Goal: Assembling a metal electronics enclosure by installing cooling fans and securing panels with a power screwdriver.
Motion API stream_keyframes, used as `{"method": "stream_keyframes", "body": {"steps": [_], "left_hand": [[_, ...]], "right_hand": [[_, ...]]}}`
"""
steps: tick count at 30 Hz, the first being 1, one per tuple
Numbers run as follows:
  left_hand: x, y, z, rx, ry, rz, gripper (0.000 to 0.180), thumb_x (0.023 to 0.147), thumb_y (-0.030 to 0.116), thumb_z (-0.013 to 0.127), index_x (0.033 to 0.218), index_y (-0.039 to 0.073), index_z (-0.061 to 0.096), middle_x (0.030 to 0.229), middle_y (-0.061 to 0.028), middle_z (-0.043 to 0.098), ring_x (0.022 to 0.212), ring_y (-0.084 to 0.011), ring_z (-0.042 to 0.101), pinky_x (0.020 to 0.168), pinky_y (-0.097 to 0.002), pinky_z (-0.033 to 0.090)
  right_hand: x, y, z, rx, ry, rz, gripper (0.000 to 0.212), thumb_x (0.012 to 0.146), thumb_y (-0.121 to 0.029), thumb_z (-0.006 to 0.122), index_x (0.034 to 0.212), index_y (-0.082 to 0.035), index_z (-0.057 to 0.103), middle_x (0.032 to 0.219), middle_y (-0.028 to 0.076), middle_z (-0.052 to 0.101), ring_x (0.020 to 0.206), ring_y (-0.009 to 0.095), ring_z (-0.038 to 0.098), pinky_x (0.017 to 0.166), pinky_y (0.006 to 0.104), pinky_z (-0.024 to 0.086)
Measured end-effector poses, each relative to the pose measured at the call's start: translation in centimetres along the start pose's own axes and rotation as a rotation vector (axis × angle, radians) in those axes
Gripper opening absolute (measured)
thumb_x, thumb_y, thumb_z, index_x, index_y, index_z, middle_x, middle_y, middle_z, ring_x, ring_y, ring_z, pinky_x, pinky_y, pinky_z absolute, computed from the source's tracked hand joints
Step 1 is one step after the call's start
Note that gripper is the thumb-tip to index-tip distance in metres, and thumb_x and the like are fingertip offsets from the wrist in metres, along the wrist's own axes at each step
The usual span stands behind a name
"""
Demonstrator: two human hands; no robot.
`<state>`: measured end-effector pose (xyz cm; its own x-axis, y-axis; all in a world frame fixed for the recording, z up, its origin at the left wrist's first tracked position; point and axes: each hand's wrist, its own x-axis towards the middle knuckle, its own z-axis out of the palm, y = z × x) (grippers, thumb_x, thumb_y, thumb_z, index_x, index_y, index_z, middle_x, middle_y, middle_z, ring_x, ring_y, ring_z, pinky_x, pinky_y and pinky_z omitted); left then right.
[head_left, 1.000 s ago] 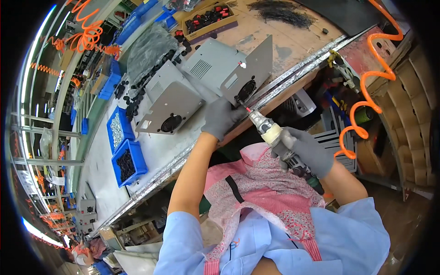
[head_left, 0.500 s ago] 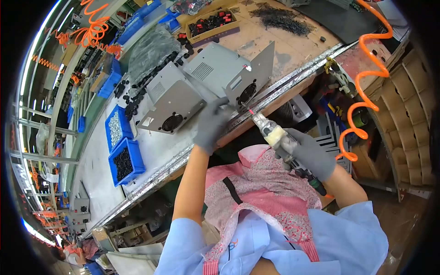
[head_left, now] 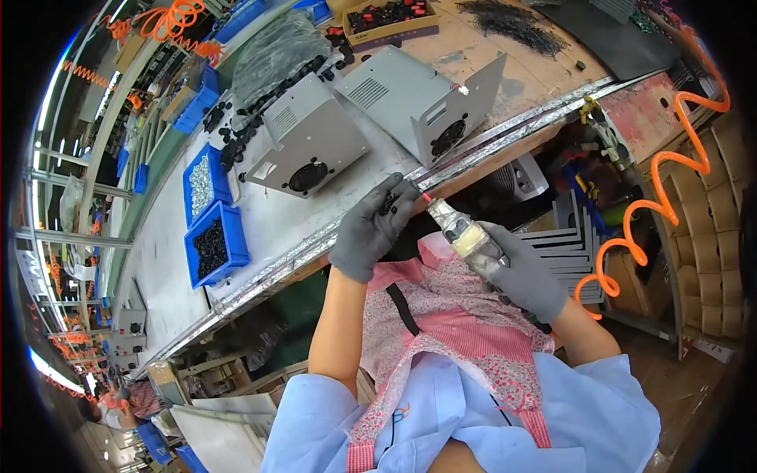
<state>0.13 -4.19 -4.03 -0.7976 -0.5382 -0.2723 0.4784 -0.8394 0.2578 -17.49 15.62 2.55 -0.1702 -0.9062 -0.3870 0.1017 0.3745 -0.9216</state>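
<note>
My left hand [head_left: 364, 240], in a grey glove, is turned palm up with its fingers curled over several small black screws [head_left: 388, 203]. Its fingertips are close to the tip of a power screwdriver [head_left: 465, 239]. That screwdriver is gripped in my gloved right hand [head_left: 527, 276], its red-ended tip pointing up and left. Just beyond my hands, two grey sheet-metal housings stand on the bench, a left housing [head_left: 293, 130] and a right housing [head_left: 394, 98]. Each has a round black fan in its front panel. Whether a screw sits on the bit is too small to tell.
Two blue bins, one of silvery parts [head_left: 199, 189] and one of black screws [head_left: 211, 251], stand left on the bench [head_left: 165, 296]. Behind are a plastic sheet [head_left: 280, 59], loose black parts and a cardboard box [head_left: 394, 30]. An orange coiled hose [head_left: 635, 209] hangs at right.
My left hand has come away from the right housing's front panel and rolled palm up, showing the screws. The screwdriver tip is now beside its fingers. The view has shifted slightly.
</note>
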Motion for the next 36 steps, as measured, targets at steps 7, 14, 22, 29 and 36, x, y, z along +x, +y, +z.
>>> {"method": "stream_keyframes", "body": {"steps": [7,14,22,29,36], "left_hand": [[-0.1,-0.6,-0.3,0.253,-0.055,-0.032,0.026,0.098,0.028,0.048,0.106,0.004,0.055,0.080,-0.0021,0.055,0.058,-0.0086,0.047,0.043,-0.0183,0.037],[-0.5,-1.7,2.6,0.441,0.088,0.027,0.029,0.096,0.038,0.052,0.097,0.009,0.057,0.061,0.0048,0.047,0.040,-0.0052,0.031,0.037,-0.0184,0.025],[-0.3,-2.2,3.0,0.631,0.079,0.148,0.033,0.090,0.041,0.059,0.097,0.009,0.056,0.057,0.0042,0.044,0.040,-0.0055,0.031,0.036,-0.0192,0.022],[-0.3,-2.4,3.8,0.861,0.180,0.198,0.035,0.089,0.040,0.062,0.098,0.006,0.055,0.058,0.0016,0.045,0.043,-0.0071,0.034,0.038,-0.0196,0.023],[1.0,-0.6,2.0,0.726,0.246,0.136,0.040,0.091,0.040,0.059,0.106,0.003,0.056,0.071,-0.0003,0.053,0.052,-0.0079,0.043,0.044,-0.0203,0.031]], "right_hand": [[-0.7,-0.2,0.3,-0.096,-0.014,0.009,0.057,0.085,-0.018,0.064,0.135,-0.003,0.041,0.101,0.008,0.057,0.075,0.010,0.055,0.068,0.0255,0.049],[-0.4,0.5,0.5,-0.127,-0.054,-0.064,0.055,0.085,-0.018,0.063,0.134,-0.004,0.043,0.111,0.010,0.056,0.090,0.012,0.057,0.074,0.0259,0.049],[0.0,1.7,0.0,-0.080,-0.083,-0.115,0.056,0.088,-0.018,0.059,0.139,-0.006,0.039,0.107,0.009,0.057,0.078,0.011,0.058,0.066,0.0250,0.050],[-0.4,1.0,-0.3,0.090,-0.124,-0.049,0.063,0.089,-0.016,0.056,0.146,-0.009,0.030,0.100,0.007,0.058,0.071,0.007,0.053,0.064,0.0223,0.047],[-0.1,0.9,-1.4,0.079,-0.039,-0.051,0.062,0.090,-0.012,0.057,0.146,-0.011,0.032,0.108,0.005,0.058,0.074,0.005,0.047,0.065,0.0193,0.044]]}}
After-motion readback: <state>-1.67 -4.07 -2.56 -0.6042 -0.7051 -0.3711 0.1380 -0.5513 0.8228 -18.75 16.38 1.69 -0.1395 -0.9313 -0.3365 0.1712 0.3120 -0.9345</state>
